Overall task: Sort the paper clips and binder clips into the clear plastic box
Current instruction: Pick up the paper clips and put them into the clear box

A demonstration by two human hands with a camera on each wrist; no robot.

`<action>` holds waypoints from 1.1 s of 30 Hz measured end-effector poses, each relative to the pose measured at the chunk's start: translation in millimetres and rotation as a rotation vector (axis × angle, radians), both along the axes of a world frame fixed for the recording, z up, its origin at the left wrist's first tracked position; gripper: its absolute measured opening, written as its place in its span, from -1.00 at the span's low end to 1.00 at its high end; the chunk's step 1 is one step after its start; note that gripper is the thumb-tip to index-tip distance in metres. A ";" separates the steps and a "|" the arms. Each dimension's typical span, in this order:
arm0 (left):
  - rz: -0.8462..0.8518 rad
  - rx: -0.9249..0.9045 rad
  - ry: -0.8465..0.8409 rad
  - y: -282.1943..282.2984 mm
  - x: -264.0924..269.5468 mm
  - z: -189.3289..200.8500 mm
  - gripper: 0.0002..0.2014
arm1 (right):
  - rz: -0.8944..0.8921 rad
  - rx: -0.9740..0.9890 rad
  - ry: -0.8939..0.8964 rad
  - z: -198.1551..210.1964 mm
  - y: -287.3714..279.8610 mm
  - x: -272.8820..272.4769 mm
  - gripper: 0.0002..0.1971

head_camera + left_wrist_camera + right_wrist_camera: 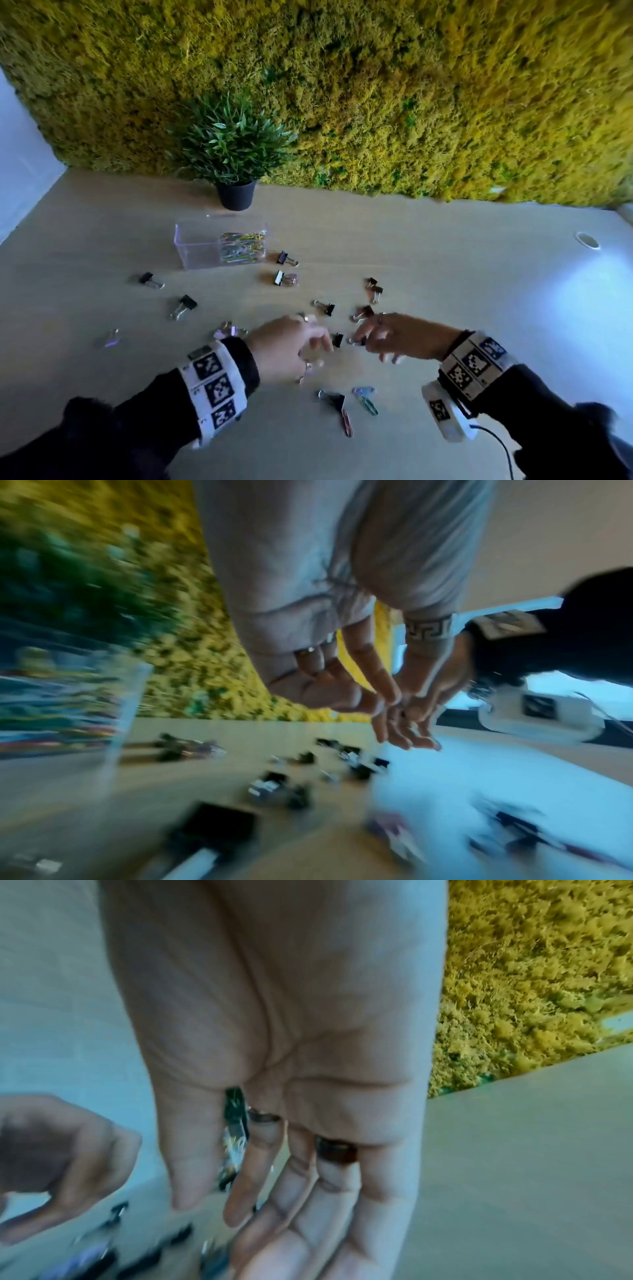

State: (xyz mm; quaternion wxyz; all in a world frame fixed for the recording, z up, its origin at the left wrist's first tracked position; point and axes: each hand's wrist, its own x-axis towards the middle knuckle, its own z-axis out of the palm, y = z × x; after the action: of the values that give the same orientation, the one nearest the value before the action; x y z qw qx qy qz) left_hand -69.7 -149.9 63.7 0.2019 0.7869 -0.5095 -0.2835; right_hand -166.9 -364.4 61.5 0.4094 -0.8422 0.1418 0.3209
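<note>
Because the clear plastic box (219, 245) sits in the upper left of the head view, half filled with paper clips, the hands work the scattered binder clips (282, 278) on the tabletop (479, 308) below it. The left wrist view shows the left hand (329, 669) with loosely spread fingers, holding nothing. In the right wrist view, the right hand (274, 1096) hangs relaxed and spread; whether it pinches a clip is unclear.
</note>
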 end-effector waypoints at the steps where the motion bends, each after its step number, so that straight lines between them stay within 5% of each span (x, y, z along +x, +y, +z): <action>1: -0.106 0.054 -0.052 -2.7 -15.0 -6.6 -0.71 | 0.056 -0.044 0.006 -9.0 0.5 -11.9 -0.78; 3: -0.203 0.128 -0.124 -8.2 -37.0 -19.0 -0.62 | 0.109 -0.095 -0.086 -22.8 5.0 -30.3 -0.65; 7: -0.125 0.210 -0.134 -18.4 -53.7 -33.6 -0.57 | 0.158 -0.201 -0.312 -40.6 19.2 -49.9 -0.48; 13: 0.015 0.198 -0.171 -23.0 -52.5 -36.0 -0.72 | 0.128 -0.260 -0.359 -45.5 30.9 -42.6 -0.89; 17: 0.117 0.036 -0.257 -13.3 -47.3 -28.2 -0.67 | 0.147 -0.321 -0.363 -39.6 33.8 -41.4 -0.86; 19: 0.013 -0.036 -0.277 -12.2 -55.4 -27.1 -0.65 | 0.167 -0.362 -0.337 -38.8 33.8 -42.6 -0.80; 22: -0.174 0.135 -0.190 -15.6 -72.4 -35.4 -0.68 | 0.191 -0.421 -0.284 -38.1 33.2 -42.9 -0.74; 26: -0.214 0.204 -0.109 -18.8 -66.3 -45.2 -0.87 | 0.228 -0.412 -0.380 -38.1 36.3 -42.2 -0.86; 33: -0.459 0.366 -0.323 -26.7 -76.7 -28.7 -0.85 | 0.101 -0.160 -0.353 -41.9 26.4 -33.6 -0.70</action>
State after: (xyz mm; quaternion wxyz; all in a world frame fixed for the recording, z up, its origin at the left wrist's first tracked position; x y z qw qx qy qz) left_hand -146.4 -176.6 35.0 -0.0952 0.7095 -0.6397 -0.2798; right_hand -200.5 -337.9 19.6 0.3429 -0.9213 0.0504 0.1761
